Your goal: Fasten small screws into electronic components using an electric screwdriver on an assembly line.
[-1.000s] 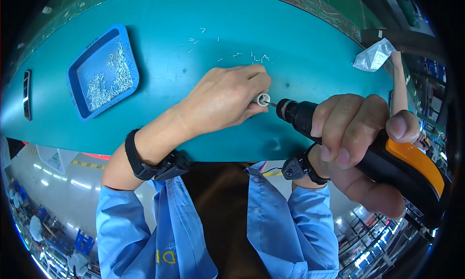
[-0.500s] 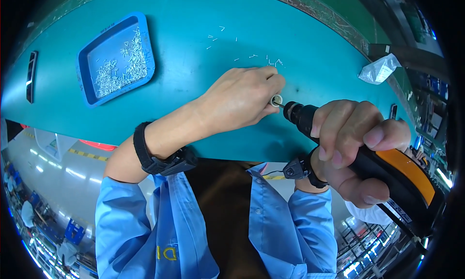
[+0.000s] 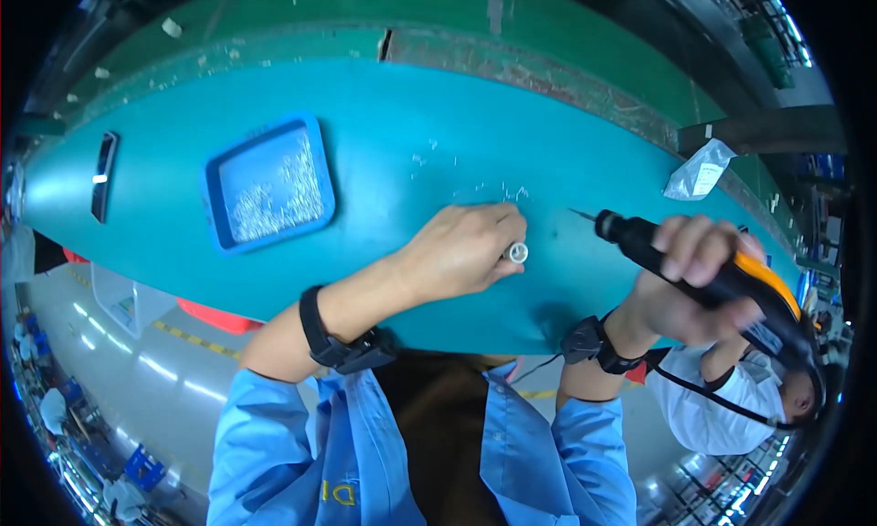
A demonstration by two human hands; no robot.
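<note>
My left hand is closed around a small pale cylindrical part, its round open end facing right. Most of that part is hidden inside my fingers. In my right hand is a black and orange electric screwdriver, its thin bit pointing left over the table. The bit tip is apart from the cylindrical part, up and to its right. Just beyond my left hand several small metal pins or screws lie loose. A blue tray to the left holds a large pile of similar small pieces.
The green table carries a dark flat phone-like object at far left and a clear plastic bag at the right edge. A black cable hangs from the screwdriver. A person in white is at lower right.
The screwdriver bit has come out of the cylindrical part, and my right hand has drawn it up and to the right. The whole view has shifted, showing more beyond the table's far edge.
</note>
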